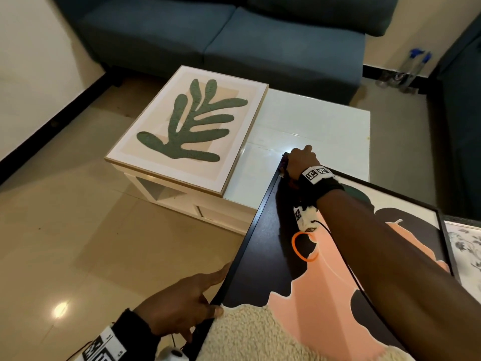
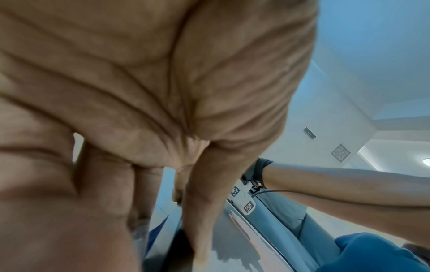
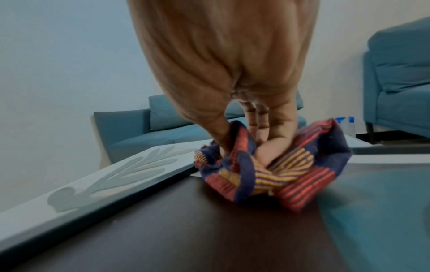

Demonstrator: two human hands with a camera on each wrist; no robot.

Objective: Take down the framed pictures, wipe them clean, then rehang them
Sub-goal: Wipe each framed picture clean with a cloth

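Note:
A large black-framed picture (image 1: 263, 259) with pink, black and cream shapes lies tilted, its far corner on the white table (image 1: 325, 121). My right hand (image 1: 302, 161) grips a bunched red, blue and yellow striped cloth (image 3: 274, 173) against the picture's dark far corner (image 3: 209, 230). My left hand (image 1: 192, 295) holds the frame's left edge, thumb on the front, fingers along the side. A second picture (image 1: 187, 131), a green leaf in a light wooden frame, lies flat on the table's left part.
A blue sofa (image 1: 208, 35) stands behind the table and another blue seat (image 1: 460, 113) at the right. Plastic bottles (image 1: 411, 71) sit on the floor in the back corner. A floral picture (image 1: 466, 246) lies at the right edge. Glossy tiled floor (image 1: 65, 243) lies to the left.

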